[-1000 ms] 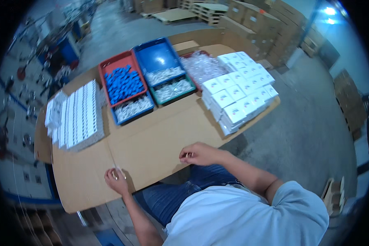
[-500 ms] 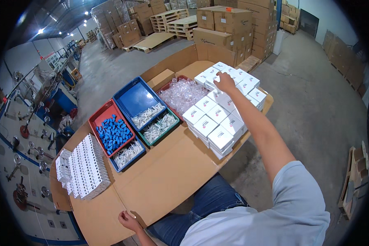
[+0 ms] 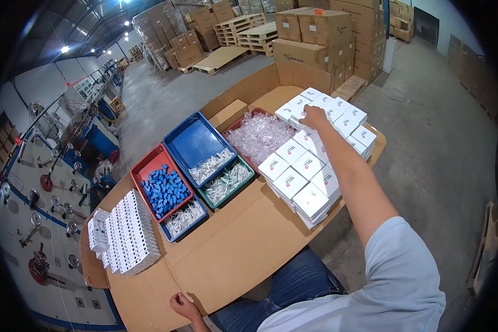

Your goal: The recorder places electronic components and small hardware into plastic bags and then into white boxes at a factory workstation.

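A stack of small white square boxes [image 3: 309, 165] fills the right end of a cardboard-covered table [image 3: 232, 232]. My right hand [image 3: 315, 117] reaches across it, its curled fingers on a white box [image 3: 299, 110] toward the far side, the fingertips partly hidden. My left hand [image 3: 183, 304] hovers by the table's near edge, fingers curled; whatever they may hold is too small to make out. Beside the stack, a red tray holds clear plastic pieces [image 3: 260, 135]. Further left are blue clips or plugs [image 3: 163, 191] in a red tray [image 3: 149, 157] and thin white pieces [image 3: 227, 180] in blue and green trays.
Rows of small white cartons [image 3: 130, 232] stand at the table's left. A blue tray [image 3: 191, 138] overlaps the green one [image 3: 243, 191]. Cardboard walls [image 3: 249, 88] rise along the far edge. Beyond are stacked brown cartons [image 3: 315, 33], wooden pallets [image 3: 240, 30] and, left, a machine panel [image 3: 44, 232].
The whole view has shifted, so the table and its contents appear further right and slightly lower. My right hand stays at the same part of the box stack; my left stays near the front edge.
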`<state>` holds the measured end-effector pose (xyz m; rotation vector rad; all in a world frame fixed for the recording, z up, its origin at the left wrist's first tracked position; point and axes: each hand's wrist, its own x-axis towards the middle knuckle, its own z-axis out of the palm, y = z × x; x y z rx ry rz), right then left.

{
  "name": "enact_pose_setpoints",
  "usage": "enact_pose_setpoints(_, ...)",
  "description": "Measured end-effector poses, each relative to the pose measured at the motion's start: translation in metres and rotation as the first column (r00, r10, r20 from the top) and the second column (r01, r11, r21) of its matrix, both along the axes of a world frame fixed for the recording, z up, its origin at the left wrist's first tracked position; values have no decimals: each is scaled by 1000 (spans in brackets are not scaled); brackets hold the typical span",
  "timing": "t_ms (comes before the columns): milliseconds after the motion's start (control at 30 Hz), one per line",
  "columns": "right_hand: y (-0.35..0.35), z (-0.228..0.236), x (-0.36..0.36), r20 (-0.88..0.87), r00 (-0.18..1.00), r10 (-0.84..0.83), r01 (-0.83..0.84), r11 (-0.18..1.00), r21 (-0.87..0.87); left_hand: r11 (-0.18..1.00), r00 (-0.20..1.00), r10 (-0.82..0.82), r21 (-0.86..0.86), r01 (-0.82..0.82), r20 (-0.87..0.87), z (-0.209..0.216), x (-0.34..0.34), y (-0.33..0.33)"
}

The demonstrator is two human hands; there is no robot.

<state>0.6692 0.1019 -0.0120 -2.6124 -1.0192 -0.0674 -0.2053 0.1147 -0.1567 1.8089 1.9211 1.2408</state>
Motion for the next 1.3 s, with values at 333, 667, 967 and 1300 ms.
enact_pose_setpoints(333, 2, 22, -33, 161, 976, 144, -196, 901, 386, 999, 996, -33, 34, 31, 79, 7, 7, -4)
enact_pose_setpoints(667, -89, 128, -304, 78, 524, 848, -724, 395, 565, 938, 760, -257, -37, 346, 597, 87, 112, -4)
enact_pose_setpoints(967, -131, 66, -444, -221, 134, 966, -544, 258, 798, 466, 355, -879, 409, 785, 319, 188, 226, -65)
enact_pose_setpoints(1300, -132, 93, -468, -357, 183, 916, -755, 363, 546, 694, -4, -36, 28, 720, 999, 180, 214, -91)
